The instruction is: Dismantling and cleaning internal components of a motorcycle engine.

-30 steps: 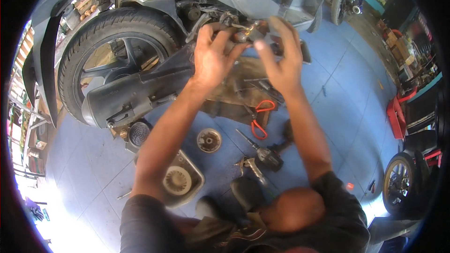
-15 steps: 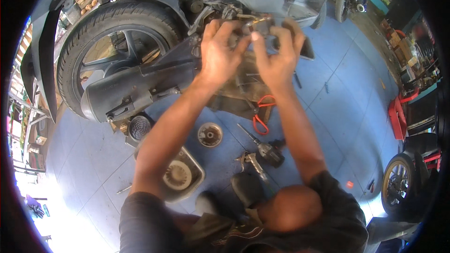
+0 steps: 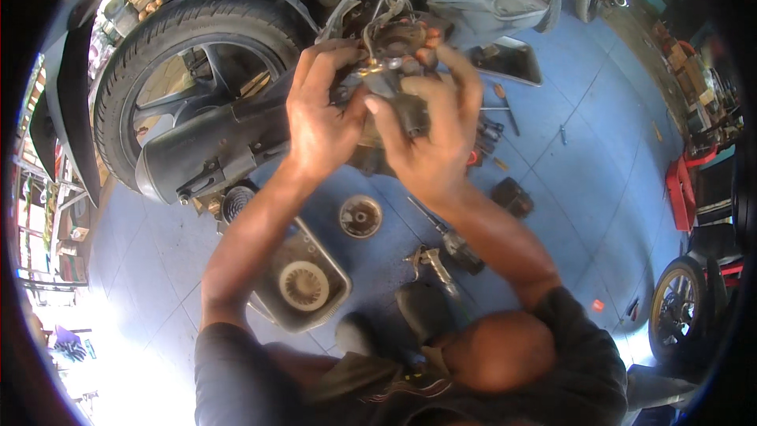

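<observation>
My left hand [image 3: 322,102] and my right hand [image 3: 438,114] are raised together beside the motorcycle's engine, fingers curled. Between them is a ring-shaped stator [image 3: 397,41] with orange-copper blocks round its rim, gripped from both sides. A dark grey piece with a yellow metallic bit [image 3: 378,75] shows below the ring, between my thumbs; its exact kind is unclear. Cables run up from the ring toward the engine. Behind my left hand lies the black exhaust muffler [image 3: 213,146], beside the rear wheel [image 3: 118,79]. My fingertips are partly blurred.
On the blue tiled floor are a metal tray [image 3: 339,300] with a pale fan wheel [image 3: 303,285], a round flywheel [image 3: 360,217], a spray gun [image 3: 432,267] and a power driver [image 3: 461,251]. A dark tray [image 3: 516,61] and screwdriver [image 3: 509,106] lie right of the engine.
Both hands have moved left and slightly nearer me. The ring with orange blocks now shows clearly between them. The dark tray at the right is more fully uncovered.
</observation>
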